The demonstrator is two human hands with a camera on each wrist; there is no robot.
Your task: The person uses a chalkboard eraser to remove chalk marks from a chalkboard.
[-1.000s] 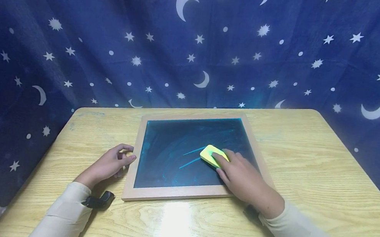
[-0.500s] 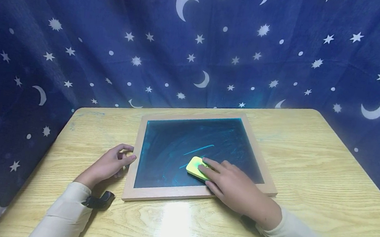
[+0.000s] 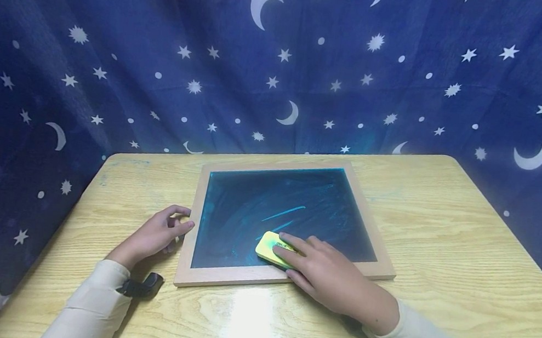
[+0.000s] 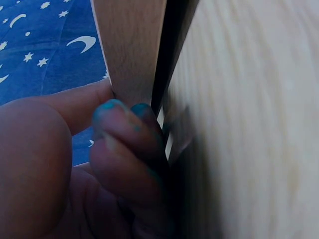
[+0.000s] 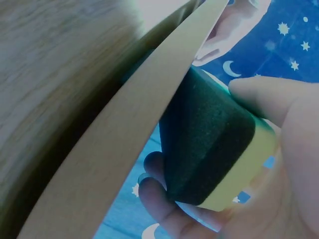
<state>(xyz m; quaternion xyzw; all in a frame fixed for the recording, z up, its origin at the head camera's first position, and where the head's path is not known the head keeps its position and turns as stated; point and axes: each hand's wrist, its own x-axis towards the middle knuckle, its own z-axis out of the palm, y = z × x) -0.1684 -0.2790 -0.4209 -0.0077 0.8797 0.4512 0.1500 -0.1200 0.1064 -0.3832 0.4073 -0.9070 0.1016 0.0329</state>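
A wood-framed chalkboard [image 3: 227,277] lies flat on the table, its dark face smeared with blue-green chalk dust. Two bright chalk strokes [image 3: 284,213] cross its middle; the lower one is partly covered. My right hand [image 3: 334,277] grips a yellow chalkboard eraser [image 3: 268,243] on the board near its front edge. Dark felt shows on the eraser [image 5: 209,134] in the right wrist view, beside the frame. At the left edge, my left hand [image 3: 155,236] holds the frame between thumb and curled fingers. Blue-green dust marks those fingers [image 4: 122,124] in the left wrist view.
The light wooden table [image 3: 447,237] extends around the board, with faint chalk marks at its far left corner. A blue curtain [image 3: 227,65] with white moons and stars hangs behind it. A black strap [image 3: 142,286] is on the left wrist.
My right hand has slid the eraser left and toward the front edge, uncovering the upper stroke and covering part of the lower one. The left hand stays at the frame.
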